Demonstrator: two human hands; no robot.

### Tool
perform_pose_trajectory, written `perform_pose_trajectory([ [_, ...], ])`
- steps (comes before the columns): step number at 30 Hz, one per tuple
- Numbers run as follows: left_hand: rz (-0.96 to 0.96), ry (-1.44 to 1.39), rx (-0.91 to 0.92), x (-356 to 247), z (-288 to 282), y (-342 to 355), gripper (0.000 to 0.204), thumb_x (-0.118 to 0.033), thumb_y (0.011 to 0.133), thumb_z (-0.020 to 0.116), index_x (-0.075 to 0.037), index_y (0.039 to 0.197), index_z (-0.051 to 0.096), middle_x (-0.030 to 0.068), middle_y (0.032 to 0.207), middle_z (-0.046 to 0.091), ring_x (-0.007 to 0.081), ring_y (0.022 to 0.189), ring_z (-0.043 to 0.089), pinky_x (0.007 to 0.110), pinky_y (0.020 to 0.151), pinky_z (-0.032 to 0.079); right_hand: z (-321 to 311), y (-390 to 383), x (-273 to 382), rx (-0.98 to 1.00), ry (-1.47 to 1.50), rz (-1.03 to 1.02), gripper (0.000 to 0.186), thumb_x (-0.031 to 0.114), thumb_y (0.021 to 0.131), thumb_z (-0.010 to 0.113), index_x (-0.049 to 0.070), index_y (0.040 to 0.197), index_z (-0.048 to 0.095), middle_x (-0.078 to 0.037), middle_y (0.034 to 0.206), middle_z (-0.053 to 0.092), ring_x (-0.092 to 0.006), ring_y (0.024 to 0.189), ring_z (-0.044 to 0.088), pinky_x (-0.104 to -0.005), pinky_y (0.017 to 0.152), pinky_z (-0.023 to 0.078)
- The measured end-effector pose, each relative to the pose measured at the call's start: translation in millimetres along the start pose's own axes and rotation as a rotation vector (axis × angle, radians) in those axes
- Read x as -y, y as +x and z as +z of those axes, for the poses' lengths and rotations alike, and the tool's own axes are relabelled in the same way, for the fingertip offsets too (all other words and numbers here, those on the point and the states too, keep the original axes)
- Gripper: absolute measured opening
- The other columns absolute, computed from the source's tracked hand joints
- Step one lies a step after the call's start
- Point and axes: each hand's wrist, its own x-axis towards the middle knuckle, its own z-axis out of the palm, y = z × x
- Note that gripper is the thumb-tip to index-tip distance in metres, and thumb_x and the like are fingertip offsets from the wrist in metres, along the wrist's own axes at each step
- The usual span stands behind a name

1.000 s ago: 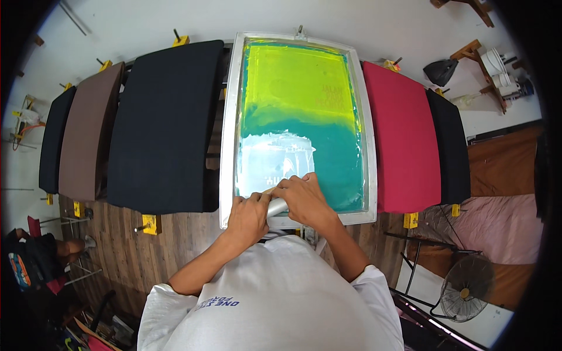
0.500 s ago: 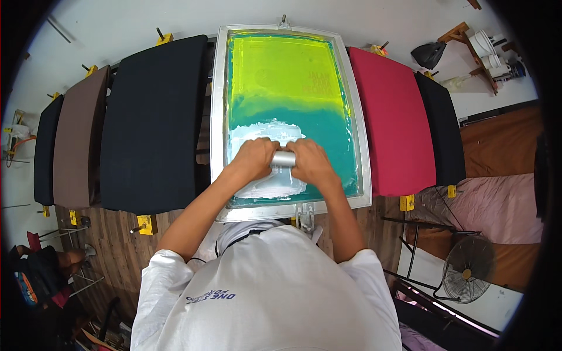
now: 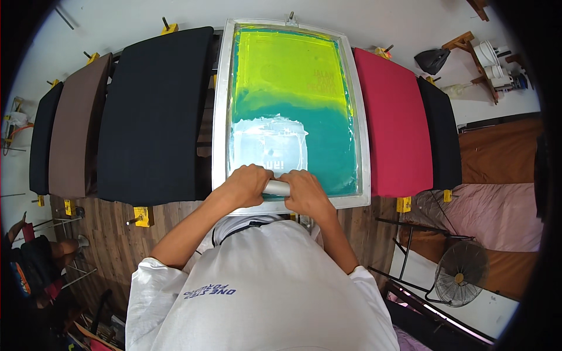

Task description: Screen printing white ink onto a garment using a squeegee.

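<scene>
My left hand (image 3: 248, 185) and my right hand (image 3: 305, 193) are closed side by side round the silver handle of a squeegee (image 3: 277, 188). They are near the close edge of a screen-printing frame (image 3: 220, 123) with a pale metal rim. White ink (image 3: 266, 137) lies in a smeared patch on the left of the teal mesh (image 3: 328, 140), just beyond my hands. The far half of the mesh is yellow-green (image 3: 281, 61), with faint lettering at its right. The squeegee's blade is hidden under my hands.
Fabric-covered boards flank the screen: black (image 3: 155, 117) and brown (image 3: 79, 128) at left, red (image 3: 395, 126) and black (image 3: 439, 134) at right. Yellow clamps (image 3: 142, 216) stick out at their ends. A standing fan (image 3: 461, 275) is at lower right; another person (image 3: 41, 263) is at lower left.
Both my hands have drawn the squeegee toward me, down the screen to its near edge. More of the white patch, with lettering in it, now shows beyond them.
</scene>
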Motion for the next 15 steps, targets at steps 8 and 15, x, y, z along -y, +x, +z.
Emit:
perform_pose_trajectory([
  [8, -0.054, -0.118, -0.026, -1, 3, -5, 0.039, 0.002, 0.062, 0.065, 0.0, 0.1, 0.07, 0.0248, 0.085, 0.069, 0.0414, 0.083, 0.067, 0.045, 0.079, 0.055, -2, 7, -6, 0.019, 0.018, -0.107, 0.033, 0.001, 0.06, 0.062, 0.0, 0.092, 0.071, -0.023, 0.084, 0.067, -0.0419, 0.082, 0.064, -0.0474, 0.076, 0.052],
  [15, -0.075, -0.166, 0.147, 28, -22, 31, 0.033, -0.013, 0.064, 0.074, 0.0, 0.094, 0.071, 0.0213, 0.083, 0.071, 0.0347, 0.078, 0.07, 0.04, 0.074, 0.055, -23, 57, -27, 0.279, 0.023, -0.098, 0.03, 0.009, 0.056, 0.063, 0.001, 0.084, 0.071, -0.023, 0.078, 0.068, -0.0416, 0.072, 0.065, -0.0449, 0.069, 0.053],
])
